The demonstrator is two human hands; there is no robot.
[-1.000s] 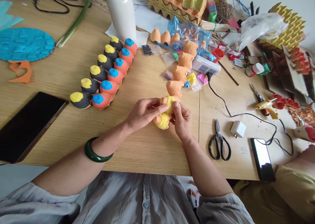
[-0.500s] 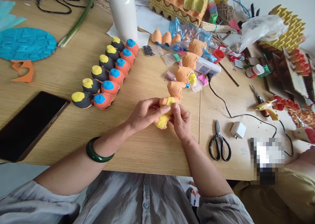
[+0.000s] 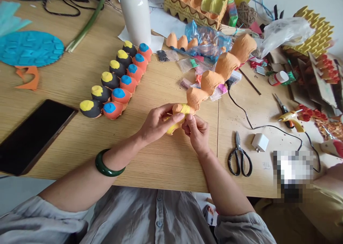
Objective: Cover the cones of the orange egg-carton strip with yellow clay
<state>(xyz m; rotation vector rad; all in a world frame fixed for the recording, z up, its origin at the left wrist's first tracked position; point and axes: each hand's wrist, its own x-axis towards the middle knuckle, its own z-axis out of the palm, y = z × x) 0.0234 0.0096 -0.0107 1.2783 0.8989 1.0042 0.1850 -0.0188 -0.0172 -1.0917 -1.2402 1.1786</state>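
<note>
An orange strip of egg-carton cups (image 3: 210,82) slants up and to the right from my hands, its near end partly covered in yellow clay (image 3: 173,128). My left hand (image 3: 158,124) is closed round that near end, thumb lying across the yellow. Beside it my right hand (image 3: 197,129) pinches the strip's edge, thumb pressed on the yellow clay; its other fingers are curled and partly hidden. To the left lie a row of black cups with yellow tops (image 3: 108,79) and a joined row of red cups with blue tops (image 3: 126,81).
Black-handled scissors (image 3: 239,156) and a white charger plug (image 3: 259,142) lie to the right, near a yellow glue gun (image 3: 293,119). A phone (image 3: 33,137) rests at left. Behind stand a white bottle (image 3: 136,19) and stacked egg trays (image 3: 193,10). Another person's arm (image 3: 331,179) shows at right.
The far end of the orange strip has swung to the right and up, now covering most of the power strip. Both hands stay in nearly the same place on its near end.
</note>
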